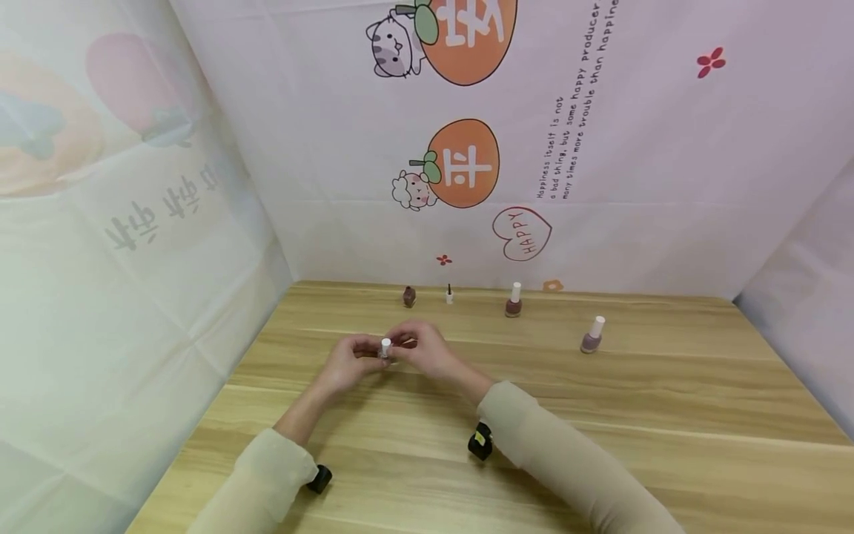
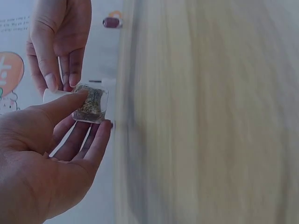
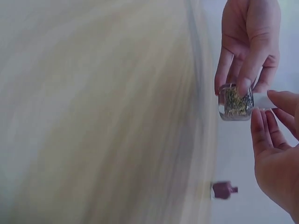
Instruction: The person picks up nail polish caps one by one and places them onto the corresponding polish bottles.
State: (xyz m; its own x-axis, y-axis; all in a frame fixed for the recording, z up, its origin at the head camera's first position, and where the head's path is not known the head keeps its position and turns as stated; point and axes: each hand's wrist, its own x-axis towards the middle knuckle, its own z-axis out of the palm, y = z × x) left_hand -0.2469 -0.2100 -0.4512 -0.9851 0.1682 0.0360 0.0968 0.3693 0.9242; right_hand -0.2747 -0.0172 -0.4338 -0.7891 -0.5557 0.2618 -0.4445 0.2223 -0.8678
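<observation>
A small clear bottle of glitter nail polish (image 2: 91, 106) is between both hands, over the left part of the wooden table. My left hand (image 1: 347, 363) grips its glass body, thumb across one face and fingers behind, as the left wrist view shows. With thumb and fingertips, my right hand (image 1: 427, 352) pinches the white cap (image 3: 264, 100). The cap is at the bottle's neck and points up in the head view. Glittery flecks show through the glass.
Behind the hands stand an uncapped brownish nail polish bottle (image 1: 409, 297) and a white cap with its brush upward (image 1: 449, 297). Farther right are a capped dark mauve bottle (image 1: 513, 305) and a capped greyish purple one (image 1: 591, 340). Printed cloth (image 1: 347, 148) walls the table's back and sides.
</observation>
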